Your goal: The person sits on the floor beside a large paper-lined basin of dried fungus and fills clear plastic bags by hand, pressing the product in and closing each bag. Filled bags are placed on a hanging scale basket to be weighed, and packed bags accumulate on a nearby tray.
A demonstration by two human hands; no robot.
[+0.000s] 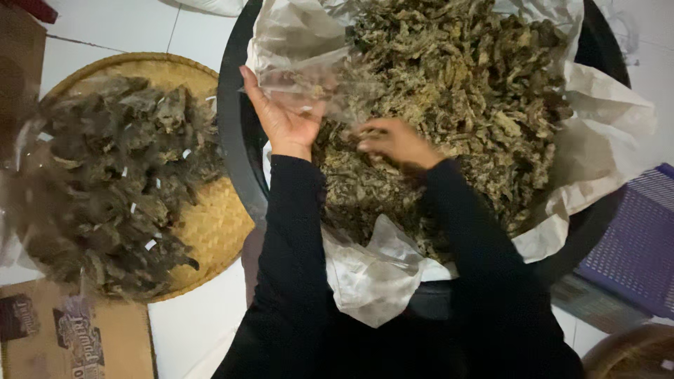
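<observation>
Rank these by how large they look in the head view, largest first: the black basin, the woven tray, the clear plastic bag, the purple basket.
1. black basin
2. woven tray
3. purple basket, cut off by the frame, and clear plastic bag in the left hand: look alike, unranked.

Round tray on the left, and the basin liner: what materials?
The round tray looks like woven bamboo or rattan, matte tan, with a visible plaited weave and a coiled rim. The liner in the black basin looks like thin paper, off-white and creased; the sheen leaves plastic film possible.

Black sleeves, tan woven tray, purple perforated basket
</observation>
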